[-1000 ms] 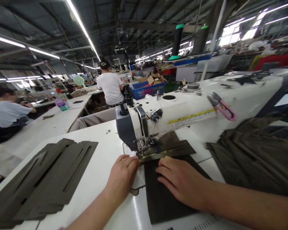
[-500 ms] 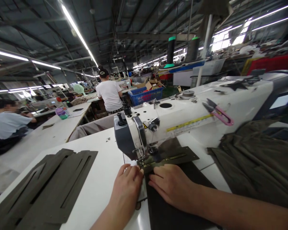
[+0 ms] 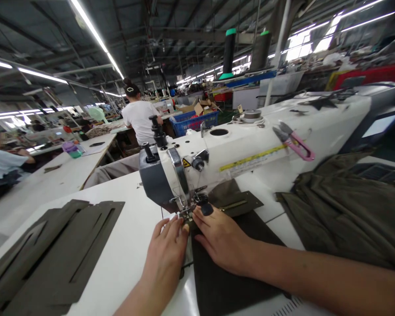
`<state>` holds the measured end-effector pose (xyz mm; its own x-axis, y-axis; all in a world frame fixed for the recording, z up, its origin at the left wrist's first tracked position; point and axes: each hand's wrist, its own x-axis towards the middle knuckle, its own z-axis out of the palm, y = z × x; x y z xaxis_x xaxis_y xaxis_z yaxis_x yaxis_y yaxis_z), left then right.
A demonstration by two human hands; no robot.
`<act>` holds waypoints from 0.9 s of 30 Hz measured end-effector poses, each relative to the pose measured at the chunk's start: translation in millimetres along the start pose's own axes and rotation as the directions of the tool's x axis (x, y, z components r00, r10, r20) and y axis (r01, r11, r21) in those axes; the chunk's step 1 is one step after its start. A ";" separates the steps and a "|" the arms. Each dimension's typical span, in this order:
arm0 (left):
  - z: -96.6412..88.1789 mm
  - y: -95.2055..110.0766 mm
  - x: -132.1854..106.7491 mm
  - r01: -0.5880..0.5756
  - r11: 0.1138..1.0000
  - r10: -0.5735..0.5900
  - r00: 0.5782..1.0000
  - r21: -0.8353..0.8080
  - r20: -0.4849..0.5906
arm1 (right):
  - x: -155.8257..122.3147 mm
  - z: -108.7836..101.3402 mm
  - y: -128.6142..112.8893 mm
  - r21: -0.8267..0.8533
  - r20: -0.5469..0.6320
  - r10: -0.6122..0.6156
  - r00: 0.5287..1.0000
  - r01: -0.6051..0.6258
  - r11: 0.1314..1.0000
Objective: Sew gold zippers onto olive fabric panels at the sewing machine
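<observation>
At the needle of a white and grey sewing machine lies a dark olive fabric piece with a narrow yellowish strip along it. My left hand is left of the presser foot, thumb and fingers closed together at the fabric's edge; a bit of white shows by the fingertips. Stretched over the fabric, my right hand presses it with flat fingers close to the foot, thumb apart. A round black part of the machine overlaps its fingers.
Flat olive pieces with slits lie at left on the white table. Crumpled olive cloth is at right. Pink-handled snips rest on the machine arm above a yellow tape measure. Two people work beyond.
My right hand has moved forward toward the presser foot, its fingers stretching out from a curled shape. My left hand stays beside the foot. The whole view has shifted a little.
</observation>
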<state>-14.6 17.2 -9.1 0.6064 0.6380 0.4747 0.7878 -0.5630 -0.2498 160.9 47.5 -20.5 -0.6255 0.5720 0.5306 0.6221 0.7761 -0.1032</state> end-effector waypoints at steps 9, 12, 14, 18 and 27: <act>-2.0 0.3 3.7 -0.008 0.998 0.009 1.000 -0.056 0.023 | 2.4 -1.6 3.1 0.019 0.179 -0.056 0.982 0.054 0.998; -2.8 0.5 5.4 -0.023 0.998 0.023 1.000 -0.057 0.016 | 2.4 -4.0 3.8 0.004 0.206 -0.058 0.977 0.058 0.998; -2.8 0.8 6.7 -0.027 0.998 0.028 1.000 -0.063 0.015 | 2.8 -5.0 4.5 0.008 0.217 -0.053 0.975 0.053 0.999; -1.2 0.8 8.7 -0.022 0.998 0.023 0.999 -0.065 0.022 | 4.8 -3.9 6.7 0.030 0.211 -0.055 0.976 0.050 0.998; 4.9 -5.1 7.9 -0.005 0.997 0.006 1.000 -0.078 0.016 | 9.0 0.8 8.5 0.102 0.175 -0.040 0.984 0.023 0.995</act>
<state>-13.3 27.7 -8.3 0.6130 0.6429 0.4593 0.7739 -0.6056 -0.1851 160.2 59.4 -17.3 -0.7227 0.5779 0.3792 0.5565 0.8119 -0.1766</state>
